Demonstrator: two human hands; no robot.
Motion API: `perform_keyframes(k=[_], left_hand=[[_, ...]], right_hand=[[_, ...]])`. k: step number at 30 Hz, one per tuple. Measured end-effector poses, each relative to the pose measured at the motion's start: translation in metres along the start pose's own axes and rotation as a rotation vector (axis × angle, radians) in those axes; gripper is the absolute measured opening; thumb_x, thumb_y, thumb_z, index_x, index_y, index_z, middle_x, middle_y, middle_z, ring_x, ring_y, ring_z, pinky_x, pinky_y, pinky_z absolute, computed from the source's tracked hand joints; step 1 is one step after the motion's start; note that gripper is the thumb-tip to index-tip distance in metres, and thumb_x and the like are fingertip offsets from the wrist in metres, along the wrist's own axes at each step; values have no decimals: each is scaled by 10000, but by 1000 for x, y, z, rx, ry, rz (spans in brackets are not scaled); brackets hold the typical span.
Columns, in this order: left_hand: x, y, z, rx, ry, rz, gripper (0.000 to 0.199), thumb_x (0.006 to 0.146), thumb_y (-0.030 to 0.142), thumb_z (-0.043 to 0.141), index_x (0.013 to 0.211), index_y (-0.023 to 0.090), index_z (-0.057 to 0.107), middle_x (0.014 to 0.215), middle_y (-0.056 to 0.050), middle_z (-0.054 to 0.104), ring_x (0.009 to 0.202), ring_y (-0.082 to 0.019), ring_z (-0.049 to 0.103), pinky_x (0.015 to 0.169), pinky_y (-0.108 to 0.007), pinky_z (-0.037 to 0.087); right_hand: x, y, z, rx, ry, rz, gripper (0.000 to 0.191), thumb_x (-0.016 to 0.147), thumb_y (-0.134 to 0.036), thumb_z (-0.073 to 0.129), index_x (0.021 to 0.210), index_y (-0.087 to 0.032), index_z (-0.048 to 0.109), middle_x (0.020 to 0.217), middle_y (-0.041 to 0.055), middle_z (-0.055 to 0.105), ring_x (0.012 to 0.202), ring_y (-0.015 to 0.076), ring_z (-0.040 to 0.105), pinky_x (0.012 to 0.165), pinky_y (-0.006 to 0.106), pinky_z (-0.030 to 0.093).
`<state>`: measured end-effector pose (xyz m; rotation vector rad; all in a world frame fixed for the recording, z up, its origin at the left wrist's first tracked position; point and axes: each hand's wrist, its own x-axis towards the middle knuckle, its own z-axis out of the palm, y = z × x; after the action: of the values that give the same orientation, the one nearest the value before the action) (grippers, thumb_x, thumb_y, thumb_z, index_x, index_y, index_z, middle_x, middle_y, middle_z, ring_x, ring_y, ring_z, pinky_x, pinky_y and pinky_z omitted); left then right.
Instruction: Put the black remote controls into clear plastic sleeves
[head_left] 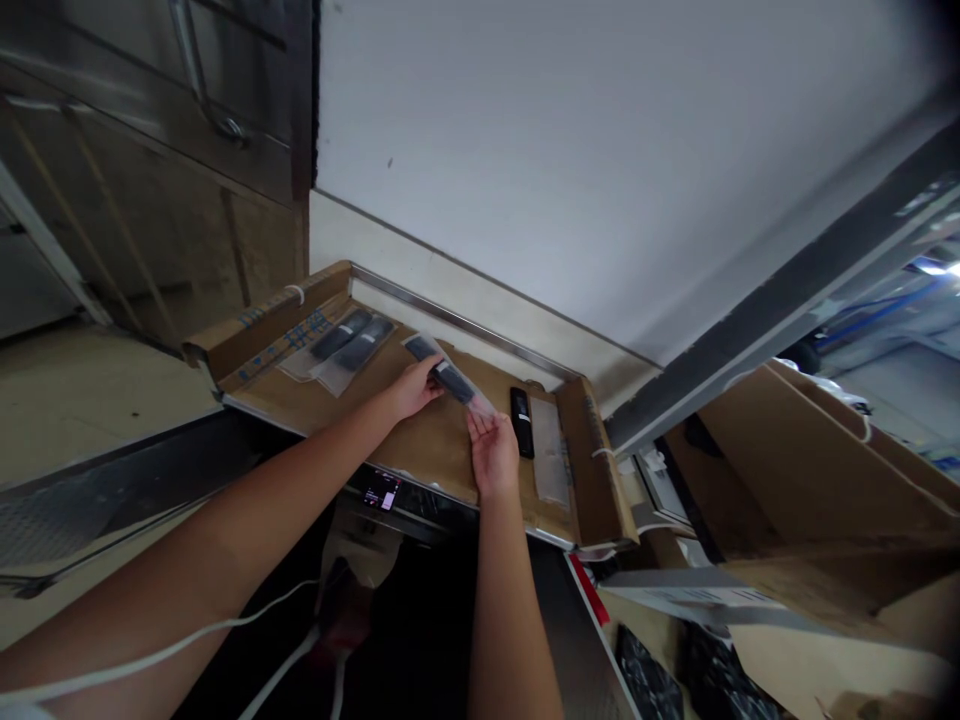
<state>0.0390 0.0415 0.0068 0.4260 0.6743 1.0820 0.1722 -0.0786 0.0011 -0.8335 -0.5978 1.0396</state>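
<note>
A clear plastic bag (480, 400) with a dark, slim, remote-like object (454, 380) inside is held above the cardboard. My left hand (415, 388) is closed on its upper left part, thumb and fingers around the dark object. Palm up, my right hand (495, 452) grips the bag's lower right end with its fingertips. To the right lie a bare black remote-like device (522, 422) and a flat, frosted plastic bag (550, 450). Two bagged dark objects (352, 340) rest side by side at the left of the cardboard.
The work surface is a cardboard-lined tray (435, 450) with raised cardboard sides, against a white panel (525, 150). A lit phone-like screen (381, 490) sits below its front edge. Large cardboard boxes (810, 460) stand at right. A white cable (225, 625) crosses my left forearm.
</note>
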Motion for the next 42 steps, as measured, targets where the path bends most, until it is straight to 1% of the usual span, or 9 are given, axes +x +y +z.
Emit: perform_keyframes(k=[13,20,25,28,33,35,37,40,42], left_hand=[[-2,-2,-3,28,-66,-134,192,884,354,657,815,182,608,788,-64,655,765,-170,641,739,-293,578],[-3,-1,-4,30,-76,-152,195,920,365,603,846,185,603,810,-75,668,767,-181,648,760,-329,588],[-3,-2,-1,14,-32,-75,158,851,321,699,832,185,619,729,-56,642,722,-175,629,696,-301,569],[-1,-2,-1,9,12,2,179,810,311,738,822,174,624,694,-39,625,686,-162,616,662,-284,550],[1,-2,-1,13,67,128,216,793,347,729,825,162,624,715,-18,632,636,-140,603,602,-267,518],[1,-2,-1,3,81,176,231,777,360,735,828,165,622,725,-10,635,640,-138,608,591,-257,507],[0,-2,-1,6,86,199,257,753,381,749,825,165,630,714,-5,631,627,-136,603,575,-248,491],[-3,-3,1,54,57,181,291,721,402,769,824,152,660,716,-18,640,608,-141,594,552,-251,473],[-6,-4,2,96,16,158,308,702,405,781,823,139,683,736,-34,657,620,-149,601,554,-258,477]], right_hand=[[-8,-10,5,61,-116,54,108,803,-313,677,787,-244,596,1042,59,775,1114,212,695,1100,492,453],[-6,-9,2,148,-117,78,82,817,-273,661,779,-240,596,1047,51,775,1119,186,688,1106,451,442],[-6,-7,2,110,-90,91,102,816,-276,648,777,-242,560,978,29,778,1033,185,710,1009,436,505],[-5,-3,3,35,-21,62,135,792,-289,659,771,-234,537,861,-4,760,840,156,714,838,342,554],[-2,3,1,-64,99,-13,218,713,-280,724,757,-222,520,656,-77,624,588,88,587,586,197,457],[0,3,0,-63,162,-52,237,691,-281,739,792,-227,532,654,-90,590,588,81,571,582,189,443],[1,2,0,-42,201,-62,258,700,-329,737,856,-236,554,744,-67,631,678,99,621,656,221,487],[2,3,3,-79,138,-6,323,747,-453,706,954,-233,593,913,-2,689,844,155,671,748,293,527],[0,5,6,-199,82,-1,344,753,-488,703,934,-206,627,873,4,683,794,151,652,691,267,508]])
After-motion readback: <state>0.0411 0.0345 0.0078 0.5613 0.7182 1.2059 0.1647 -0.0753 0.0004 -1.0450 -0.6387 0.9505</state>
